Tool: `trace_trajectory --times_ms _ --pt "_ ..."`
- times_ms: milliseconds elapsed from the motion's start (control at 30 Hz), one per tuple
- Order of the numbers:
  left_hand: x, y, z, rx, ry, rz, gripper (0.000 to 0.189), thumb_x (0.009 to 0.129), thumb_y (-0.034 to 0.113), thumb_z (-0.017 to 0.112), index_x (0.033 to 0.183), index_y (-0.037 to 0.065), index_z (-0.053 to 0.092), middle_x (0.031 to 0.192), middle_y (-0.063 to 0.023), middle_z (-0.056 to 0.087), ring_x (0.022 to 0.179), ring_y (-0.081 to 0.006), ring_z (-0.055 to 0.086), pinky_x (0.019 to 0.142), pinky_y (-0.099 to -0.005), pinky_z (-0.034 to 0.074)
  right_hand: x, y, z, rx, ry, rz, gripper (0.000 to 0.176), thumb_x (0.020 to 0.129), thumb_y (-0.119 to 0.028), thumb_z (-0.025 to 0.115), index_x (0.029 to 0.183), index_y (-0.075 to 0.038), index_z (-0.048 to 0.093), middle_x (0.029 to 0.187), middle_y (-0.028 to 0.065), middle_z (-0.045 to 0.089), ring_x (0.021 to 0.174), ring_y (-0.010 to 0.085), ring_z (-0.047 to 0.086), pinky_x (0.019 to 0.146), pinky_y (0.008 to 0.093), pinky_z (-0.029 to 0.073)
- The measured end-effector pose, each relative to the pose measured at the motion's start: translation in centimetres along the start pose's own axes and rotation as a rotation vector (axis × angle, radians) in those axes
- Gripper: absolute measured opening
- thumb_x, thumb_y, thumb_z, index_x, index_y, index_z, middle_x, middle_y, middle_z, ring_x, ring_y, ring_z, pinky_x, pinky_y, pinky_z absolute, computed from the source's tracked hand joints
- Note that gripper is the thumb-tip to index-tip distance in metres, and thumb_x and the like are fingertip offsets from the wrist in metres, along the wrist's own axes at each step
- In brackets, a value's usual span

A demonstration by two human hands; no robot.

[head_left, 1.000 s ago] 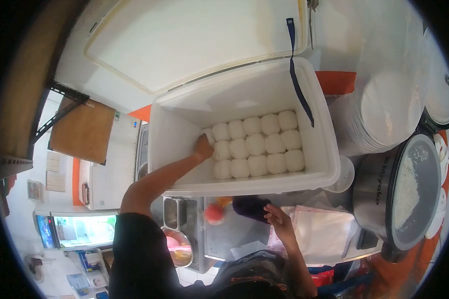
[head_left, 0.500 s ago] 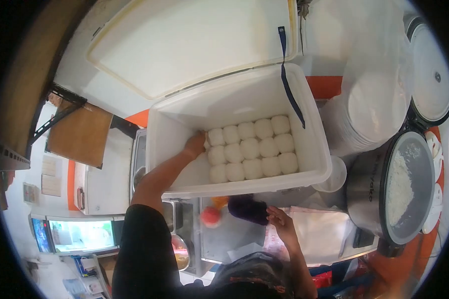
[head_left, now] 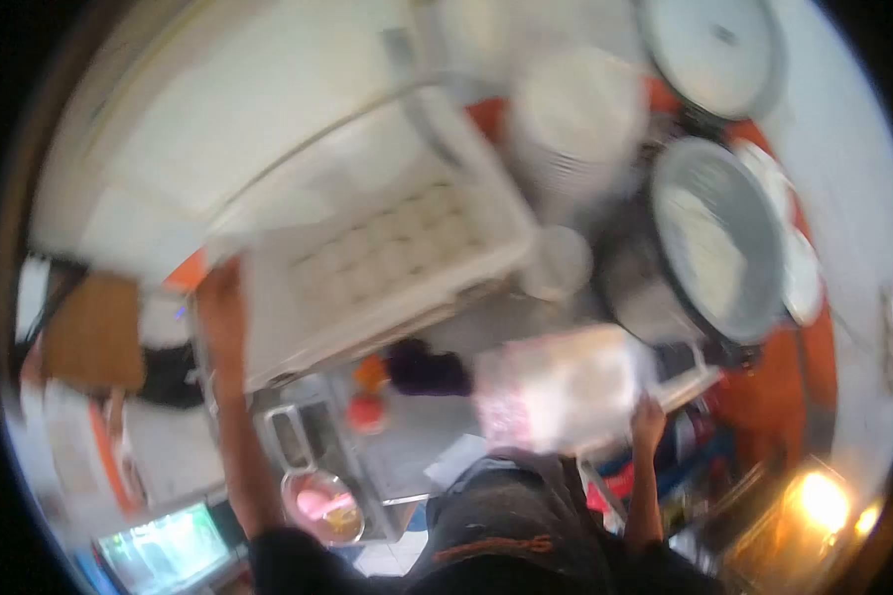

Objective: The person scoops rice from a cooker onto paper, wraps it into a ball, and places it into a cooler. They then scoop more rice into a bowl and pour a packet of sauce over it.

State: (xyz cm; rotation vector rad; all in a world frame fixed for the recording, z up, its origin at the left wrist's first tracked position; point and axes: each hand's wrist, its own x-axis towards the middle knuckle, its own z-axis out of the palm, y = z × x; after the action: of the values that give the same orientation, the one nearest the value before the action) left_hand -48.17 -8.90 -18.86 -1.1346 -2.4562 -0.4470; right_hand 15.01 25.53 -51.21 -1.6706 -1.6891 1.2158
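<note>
The whole view is blurred by motion. A white box [head_left: 298, 342] with its lid [head_left: 218, 129] up holds rows of white dough balls [head_left: 387, 253]. My left hand [head_left: 218, 288] is at the box's outer left corner, outside the box; its fingers are too smeared to read. My right hand [head_left: 648, 415] is at the right edge of a stack of clear plastic bags [head_left: 556, 387] on the counter, touching it. Whether it grips the stack I cannot tell.
An open rice cooker [head_left: 714, 238] with rice stands right of the box, with a stack of white plates [head_left: 575, 119] behind. A purple object [head_left: 427, 367] and a red one [head_left: 367, 412] lie on the metal counter. A bowl with pink contents [head_left: 322, 501] sits below.
The view has swung and tilted sharply, going blurry. My left hand has come out of the box to its left corner. My right hand has shifted to the right edge of the bags.
</note>
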Motion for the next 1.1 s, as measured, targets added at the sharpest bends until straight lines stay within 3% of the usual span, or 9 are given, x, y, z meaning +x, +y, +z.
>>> trace_trajectory --times_ms 133,200,233,333,600,667,700,767,1100 --pt "-12.1 11.1 -0.6 -0.267 0.282 -0.608 0.028 0.105 0.015 0.053 0.084 -0.001 0.064 0.087 -0.0089 0.072 0.074 -0.0152 0.064 0.063 -0.0313 0.046 5.5 3.6 -8.8 0.347 0.232 0.053 0.021 0.1 -0.01 0.061 0.12 -0.003 0.064 0.101 0.0061 0.069 0.087 0.0153 0.064 0.067 0.028 0.051" --pt "-19.2 13.7 5.4 0.08 0.148 0.09 0.019 0.099 0.01 0.054 0.087 0.007 0.069 0.078 -0.0094 0.065 0.069 -0.0254 0.062 0.066 -0.035 0.046 13.0 9.0 -10.9 -0.02 0.426 -0.3 0.028 0.097 -0.012 0.069 0.121 0.001 0.062 0.114 0.015 0.067 0.103 0.0247 0.064 0.085 0.0359 0.053" --pt "-20.0 18.1 4.6 -0.489 -0.252 -0.046 0.013 0.095 0.009 0.058 0.09 0.008 0.07 0.081 -0.0085 0.068 0.073 -0.0296 0.065 0.071 -0.0397 0.049 13.6 5.5 -11.2 -0.112 0.477 -0.252 0.033 0.094 -0.011 0.072 0.122 0.001 0.061 0.12 0.0183 0.065 0.114 0.0289 0.063 0.089 0.0396 0.054" --pt "-20.6 28.2 4.0 -0.665 -0.461 -0.023 0.013 0.094 0.011 0.065 0.085 0.003 0.069 0.075 -0.0127 0.068 0.065 -0.0324 0.064 0.063 -0.0429 0.049 20.7 4.6 -11.3 -0.165 0.585 -0.367 0.041 0.089 -0.014 0.076 0.124 0.001 0.06 0.119 0.0207 0.066 0.116 0.0347 0.063 0.091 0.0447 0.053" --pt "-19.5 44.9 6.8 -0.889 -0.398 -0.392 0.019 0.098 0.008 0.061 0.09 -0.002 0.075 0.066 -0.0058 0.067 0.06 -0.0105 0.063 0.057 -0.0284 0.048 27.4 7.4 -11.0 -0.523 0.347 -0.794 0.046 0.085 -0.01 0.065 0.13 -0.007 0.061 0.118 0.0216 0.068 0.107 0.0414 0.062 0.092 0.0432 0.052" --pt "-18.6 48.9 9.1 -0.904 -0.449 -0.369 0.014 0.095 0.009 0.067 0.09 -0.001 0.075 0.07 -0.0099 0.07 0.06 -0.0158 0.065 0.059 -0.0306 0.05 29.8 9.1 -10.5 0.628 0.065 -0.169 0.061 0.086 -0.01 0.066 0.145 -0.01 0.048 0.119 0.0264 0.067 0.111 0.0465 0.061 0.094 0.0476 0.051" --pt "-18.1 50.9 10.1 -0.882 -0.473 -0.32 0.012 0.094 0.009 0.068 0.09 -0.001 0.075 0.071 -0.0112 0.07 0.059 -0.0181 0.066 0.059 -0.0315 0.05 31.1 9.5 -11.3 0.622 0.054 -0.166 0.061 0.086 -0.01 0.066 0.145 -0.01 0.048 0.119 0.0264 0.067 0.111 0.0465 0.061 0.094 0.0476 0.051" --pt "-15.9 54.8 10.5 -0.888 -0.492 -0.172 0.01 0.092 0.008 0.071 0.09 -0.001 0.074 0.073 -0.0128 0.07 0.061 -0.0234 0.067 0.059 -0.0343 0.051 34.3 8.8 -12.3 -0.144 0.157 -0.389 0.079 0.086 -0.007 0.066 0.156 -0.014 0.03 0.126 0.0315 0.063 0.118 0.0505 0.06 0.096 0.0508 0.051" --pt "-17.3 59.7 14.7 -1.186 -0.415 -0.63 0.018 0.095 0.007 0.07 0.11 -0.002 0.071 0.089 -0.0095 0.074 0.079 -0.0163 0.071 0.072 -0.0284 0.058 20.9 -20.6 -30.1 0.262 0.1 -0.262 0.057 0.103 -0.01 0.049 0.157 -0.001 0.034 0.151 0.0284 0.048 0.137 0.0377 0.053 0.112 0.0415 0.041"
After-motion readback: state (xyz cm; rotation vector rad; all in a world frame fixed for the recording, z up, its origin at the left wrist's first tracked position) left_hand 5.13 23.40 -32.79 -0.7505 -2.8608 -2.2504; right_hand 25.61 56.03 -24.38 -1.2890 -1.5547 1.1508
